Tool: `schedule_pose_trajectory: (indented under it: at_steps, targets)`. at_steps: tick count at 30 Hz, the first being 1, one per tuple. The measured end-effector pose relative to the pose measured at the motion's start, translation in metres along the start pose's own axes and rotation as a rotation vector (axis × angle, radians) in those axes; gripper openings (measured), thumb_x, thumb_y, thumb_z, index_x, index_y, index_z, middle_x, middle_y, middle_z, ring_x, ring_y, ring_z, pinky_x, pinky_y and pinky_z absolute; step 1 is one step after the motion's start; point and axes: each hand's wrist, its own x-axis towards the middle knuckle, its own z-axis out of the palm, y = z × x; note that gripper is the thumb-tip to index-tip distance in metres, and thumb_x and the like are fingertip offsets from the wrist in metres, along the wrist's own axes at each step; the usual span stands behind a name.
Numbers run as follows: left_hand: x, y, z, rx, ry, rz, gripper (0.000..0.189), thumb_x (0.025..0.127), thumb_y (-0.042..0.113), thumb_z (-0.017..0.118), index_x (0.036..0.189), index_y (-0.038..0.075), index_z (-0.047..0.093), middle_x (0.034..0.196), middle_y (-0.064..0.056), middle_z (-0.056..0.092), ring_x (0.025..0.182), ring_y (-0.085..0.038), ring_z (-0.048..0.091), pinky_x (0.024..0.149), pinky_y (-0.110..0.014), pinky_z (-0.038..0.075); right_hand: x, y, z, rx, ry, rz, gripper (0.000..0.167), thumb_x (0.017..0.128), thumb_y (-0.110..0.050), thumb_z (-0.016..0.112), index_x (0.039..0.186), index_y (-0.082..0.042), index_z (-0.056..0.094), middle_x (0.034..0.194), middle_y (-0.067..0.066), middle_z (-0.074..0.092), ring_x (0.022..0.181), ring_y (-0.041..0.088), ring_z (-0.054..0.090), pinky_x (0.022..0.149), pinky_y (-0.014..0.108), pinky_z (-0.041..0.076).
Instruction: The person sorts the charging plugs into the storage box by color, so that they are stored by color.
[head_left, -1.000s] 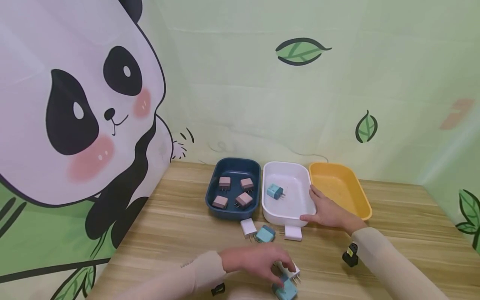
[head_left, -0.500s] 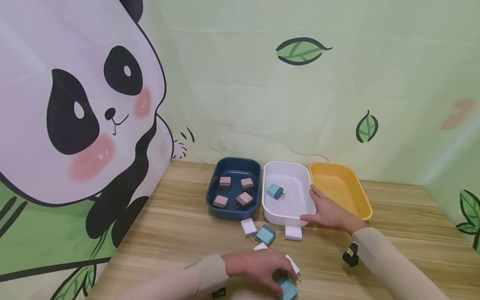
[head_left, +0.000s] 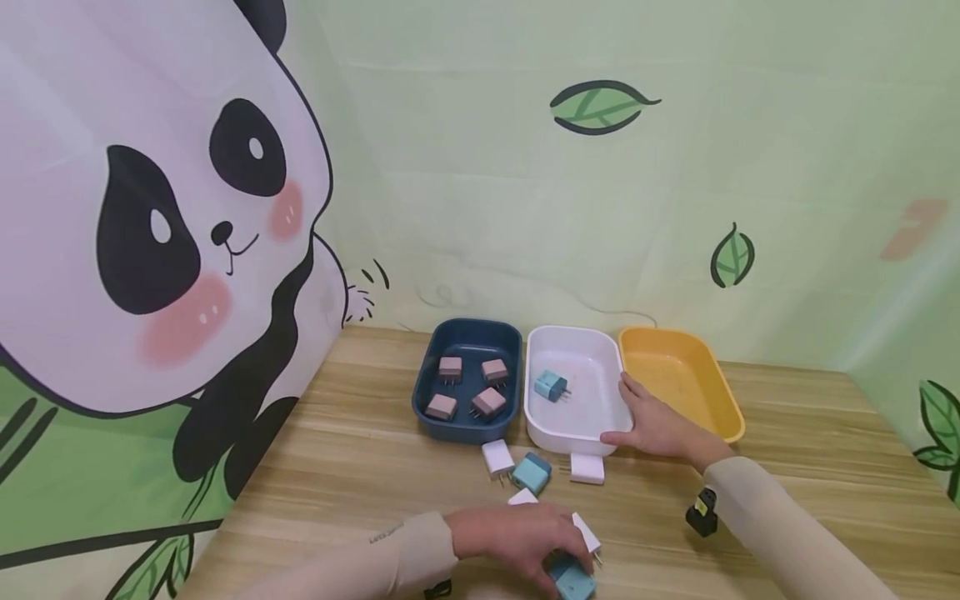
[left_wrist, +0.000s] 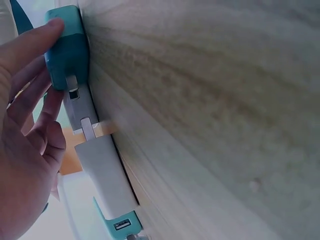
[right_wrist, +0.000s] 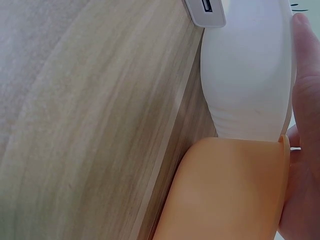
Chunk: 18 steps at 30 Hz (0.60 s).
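Observation:
My left hand pinches a teal charger plug low on the table; in the left wrist view the thumb presses one face of that teal plug, its metal prongs pointing away. Beside this hand lies a white charger plug, and another white plug is partly hidden behind it. My right hand holds the near right corner of the white tray, thumb along the front rim and fingers on the right side. One teal plug lies inside that tray.
Left of the white tray stands a dark blue tray with several pink plugs. A yellow tray adjoins on the right. Before the trays lie a white plug, a teal plug and another white plug.
My left hand has come down onto the teal plug and closed its fingers on it, uncovering a white plug behind. The right hand stays at the tray.

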Motion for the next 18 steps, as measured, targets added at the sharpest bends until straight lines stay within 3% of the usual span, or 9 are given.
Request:
schedule_pose_trajectory:
  at_steps: [10, 18]
  targets:
    - [0.0000, -0.0016, 0.0031, 0.060, 0.003, 0.008, 0.047, 0.081, 0.026, 0.076, 0.124, 0.019, 0.059, 0.118, 0.014, 0.059, 0.103, 0.005, 0.044, 0.087, -0.006, 0.031, -0.0003, -0.0004, -0.0002, -0.009, 0.002, 0.000, 0.117, 0.072, -0.073, 0.061, 0.147, 0.007, 0.018, 0.154, 0.024, 0.011, 0.135, 0.042, 0.025, 0.104, 0.054, 0.029]
    - [-0.0086, -0.0015, -0.0004, -0.073, 0.042, -0.088, 0.050, 0.081, 0.018, 0.076, 0.127, 0.019, 0.058, 0.120, 0.010, 0.054, 0.104, 0.005, 0.045, 0.087, -0.009, 0.036, 0.0012, 0.0018, 0.0017, -0.013, 0.014, -0.007, 0.116, 0.072, -0.072, 0.062, 0.147, 0.007, 0.018, 0.154, 0.024, 0.011, 0.135, 0.042, 0.027, 0.104, 0.053, 0.030]
